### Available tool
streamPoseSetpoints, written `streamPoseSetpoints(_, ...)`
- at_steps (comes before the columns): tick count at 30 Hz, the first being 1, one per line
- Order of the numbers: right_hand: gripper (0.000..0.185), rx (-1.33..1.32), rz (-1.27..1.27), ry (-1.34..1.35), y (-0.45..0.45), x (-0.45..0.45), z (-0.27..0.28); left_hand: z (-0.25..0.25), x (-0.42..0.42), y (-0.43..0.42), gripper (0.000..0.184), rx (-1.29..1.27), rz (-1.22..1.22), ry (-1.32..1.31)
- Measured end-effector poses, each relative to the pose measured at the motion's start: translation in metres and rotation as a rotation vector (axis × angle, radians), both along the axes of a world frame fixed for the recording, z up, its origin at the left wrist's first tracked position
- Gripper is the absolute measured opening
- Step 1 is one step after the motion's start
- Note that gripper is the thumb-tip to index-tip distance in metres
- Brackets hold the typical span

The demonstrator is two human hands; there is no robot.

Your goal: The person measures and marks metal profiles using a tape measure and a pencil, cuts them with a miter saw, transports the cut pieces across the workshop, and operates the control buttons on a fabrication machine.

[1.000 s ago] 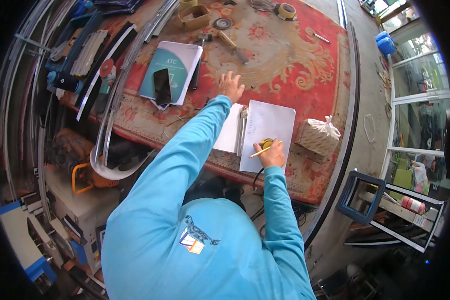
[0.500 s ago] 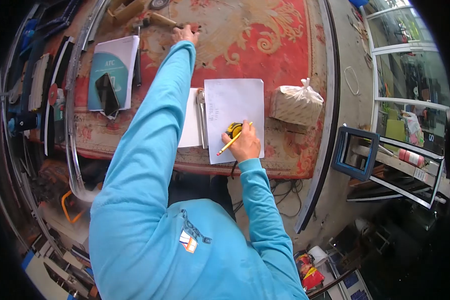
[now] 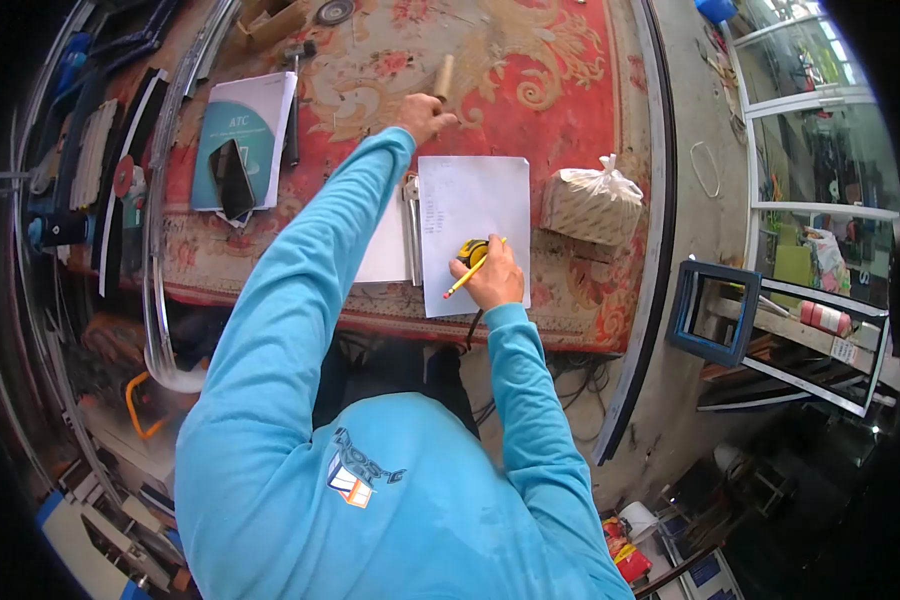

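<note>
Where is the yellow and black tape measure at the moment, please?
In the head view, the tape measure is just right of centre, at the right hand, beside the yellow pencil and over the white sheet.

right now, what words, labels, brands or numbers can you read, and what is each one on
"ATC" on the teal booklet; the line beneath is too small to read.
Sheet of paper: rows of marks, too small.
Blue shirt: logo lettering, too distorted.
White label at far right: too small.
Tape measure: nothing legible.
</note>
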State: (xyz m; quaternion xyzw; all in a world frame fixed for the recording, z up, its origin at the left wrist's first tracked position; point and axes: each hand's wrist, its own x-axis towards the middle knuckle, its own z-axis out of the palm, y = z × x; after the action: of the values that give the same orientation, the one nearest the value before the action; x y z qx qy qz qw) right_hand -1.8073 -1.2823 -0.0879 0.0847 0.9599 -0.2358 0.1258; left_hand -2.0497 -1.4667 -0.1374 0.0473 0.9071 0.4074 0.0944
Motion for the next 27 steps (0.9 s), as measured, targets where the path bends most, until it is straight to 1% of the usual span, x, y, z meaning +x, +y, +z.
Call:
streamPoseSetpoints(2,0.069,0.006,0.009,-0.011,0.0,-0.001,0.0,0.014,0.014,0.014,0.03,-0.074,-0.158,0.039)
streamPoseSetpoints(4,0.067,0.043,0.011,-0.093,-0.001,-0.004,0.0,0.016,0.023,0.025,0.029,-0.047,-0.145,0.066)
streamPoseSetpoints(7,0.065,0.05,0.013,-0.105,-0.002,-0.005,0.003,0.018,0.033,0.048,0.031,-0.006,-0.117,0.095)
streamPoseSetpoints(9,0.065,0.062,0.015,-0.11,-0.002,-0.006,0.004,0.052,0.054,0.063,0.026,-0.289,-0.124,0.133)
streamPoseSetpoints(10,0.064,0.074,0.018,-0.119,-0.003,-0.006,0.004,0.039,0.054,0.07,0.023,-0.316,-0.188,0.105)
streamPoseSetpoints(11,0.064,0.074,0.018,-0.115,-0.003,-0.007,0.006,0.033,0.058,0.076,0.023,-0.316,-0.186,0.109)
streamPoseSetpoints(13,0.064,0.072,0.02,-0.146,-0.003,-0.009,0.011,0.027,0.068,0.088,0.022,-0.322,-0.267,0.11)
streamPoseSetpoints(17,0.063,0.069,0.018,-0.148,0.0,-0.011,0.01,0.007,0.077,0.104,0.024,-0.296,-0.343,0.104)
streamPoseSetpoints(19,0.063,0.054,0.011,-0.114,0.003,-0.009,0.011,-0.004,0.082,0.11,0.025,-0.266,-0.388,0.166)
streamPoseSetpoints(20,0.063,0.055,0.011,-0.115,0.005,-0.008,0.014,0.008,0.089,0.111,0.027,-0.307,-0.401,0.114)
streamPoseSetpoints(21,0.063,0.049,0.017,-0.105,0.007,-0.006,0.017,0.008,0.096,0.11,0.027,-0.306,-0.402,0.113)
streamPoseSetpoints(23,0.063,0.041,0.022,-0.094,0.011,-0.002,0.027,0.007,0.109,0.103,0.03,-0.188,-0.324,0.222)
streamPoseSetpoints(24,0.062,0.009,0.012,-0.087,0.013,0.003,0.033,0.007,0.117,0.098,0.028,-0.145,-0.316,0.264)
streamPoseSetpoints(25,0.061,-0.024,0.003,-0.08,0.015,0.008,0.041,0.007,0.127,0.092,0.028,-0.149,-0.314,0.265)
streamPoseSetpoints(27,0.062,-0.075,-0.015,-0.069,0.023,0.023,0.054,0.012,0.154,0.075,0.021,0.012,-0.233,0.377)
